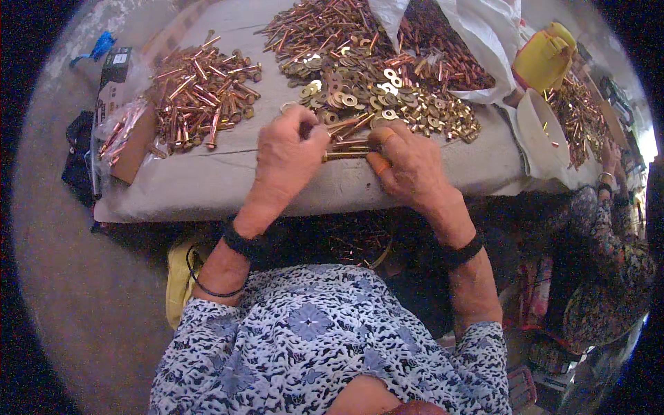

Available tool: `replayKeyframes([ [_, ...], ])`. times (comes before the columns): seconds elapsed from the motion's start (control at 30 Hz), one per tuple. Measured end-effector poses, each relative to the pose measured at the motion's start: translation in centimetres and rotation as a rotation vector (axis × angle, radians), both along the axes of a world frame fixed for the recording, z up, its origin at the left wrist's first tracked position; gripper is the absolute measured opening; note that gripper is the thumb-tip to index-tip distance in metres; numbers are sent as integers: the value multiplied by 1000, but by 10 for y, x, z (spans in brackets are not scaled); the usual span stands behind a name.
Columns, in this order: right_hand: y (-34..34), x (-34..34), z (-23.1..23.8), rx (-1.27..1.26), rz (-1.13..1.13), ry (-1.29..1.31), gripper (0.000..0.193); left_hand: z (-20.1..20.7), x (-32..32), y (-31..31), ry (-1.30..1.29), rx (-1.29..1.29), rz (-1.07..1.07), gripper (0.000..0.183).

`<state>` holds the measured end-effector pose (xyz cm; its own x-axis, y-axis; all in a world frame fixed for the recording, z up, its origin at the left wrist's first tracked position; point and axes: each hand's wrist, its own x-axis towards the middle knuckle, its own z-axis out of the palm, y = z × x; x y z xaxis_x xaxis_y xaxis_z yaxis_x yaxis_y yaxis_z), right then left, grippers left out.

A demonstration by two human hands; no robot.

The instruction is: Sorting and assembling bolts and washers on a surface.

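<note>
Both my hands are close together at the table's near edge, with a few long brass-coloured bolts (347, 146) lying between them. My left hand (290, 149) is closed, its fingers curled beside the left ends of the bolts; what it pinches is hidden. My right hand (413, 164), with orange covers on its fingers, closes over the right ends of the bolts. Just beyond my fingers spreads a heap of flat washers (339, 95). Small brass nuts (446, 116) lie to the right of them.
Copper-coloured bolts (200, 93) are heaped at left beside an open cardboard box (134, 149). A larger bolt pile (311, 31) lies at the back, by a white sack (494, 41). At right are a yellow container (545, 57) and another person's hand (610, 158).
</note>
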<state>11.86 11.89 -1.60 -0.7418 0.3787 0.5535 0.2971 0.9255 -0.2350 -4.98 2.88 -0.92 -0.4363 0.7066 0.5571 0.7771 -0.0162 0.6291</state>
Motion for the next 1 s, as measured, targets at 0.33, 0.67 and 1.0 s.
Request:
replayKeyframes([
  [0.33, 2, 7, 4, -154, 56, -8, 25, 13, -2, -16, -867, -172, -197, 16],
  [0.67, -4, 10, 9, -138, 110, -25, 21, -5, 6, -10, 269, 1, -305, 7],
  [1.0, -13, 20, 10, -140, 94, -52, 16, -3, 15, -10, 585, -206, -254, 3],
])
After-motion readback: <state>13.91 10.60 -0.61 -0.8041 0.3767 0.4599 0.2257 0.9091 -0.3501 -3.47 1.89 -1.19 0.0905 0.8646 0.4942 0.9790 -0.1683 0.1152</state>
